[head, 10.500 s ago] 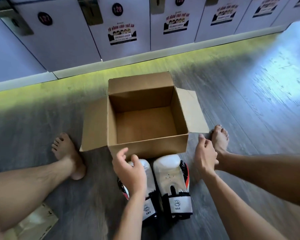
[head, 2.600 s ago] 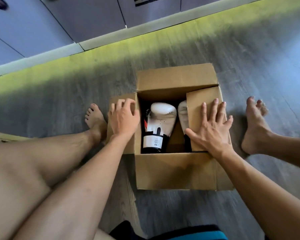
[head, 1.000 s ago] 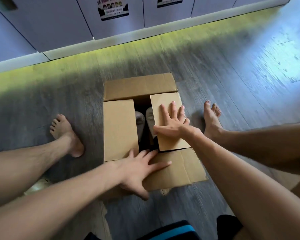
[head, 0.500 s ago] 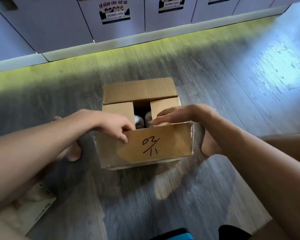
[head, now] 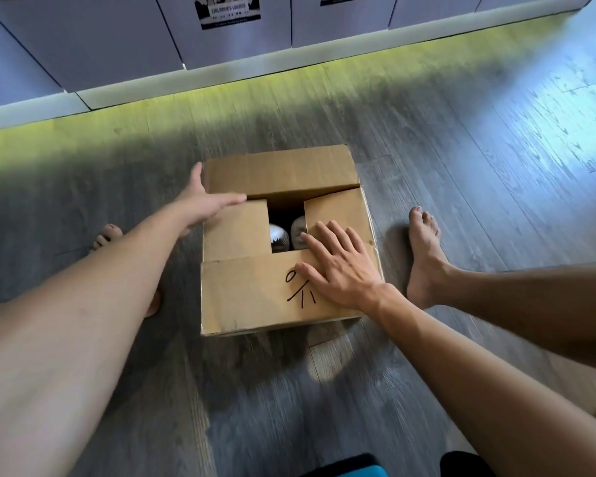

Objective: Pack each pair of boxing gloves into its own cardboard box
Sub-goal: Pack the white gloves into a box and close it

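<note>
A brown cardboard box [head: 252, 297] stands on the floor between my feet, its near flap marked in black pen and folded down flat. Through the gap between the two side flaps I see the white tips of the boxing gloves [head: 286, 237] inside. My right hand [head: 334, 270] lies flat, fingers spread, on the near flap and right side flap. At the box's far left corner my left hand [head: 203, 204] reaches with fingers extended, touching the edge of the far flap [head: 279, 172], which is partly lowered.
Grey wood-look floor all around. A row of grey lockers [head: 117, 39] with a pale plinth runs along the back. My bare left foot [head: 107, 235] and bare right foot [head: 425, 256] rest on either side of the box.
The near flap has gone from upright to folded flat. My right hand moved onto it, pressing down. My left hand left the near flap and reached to the far left corner.
</note>
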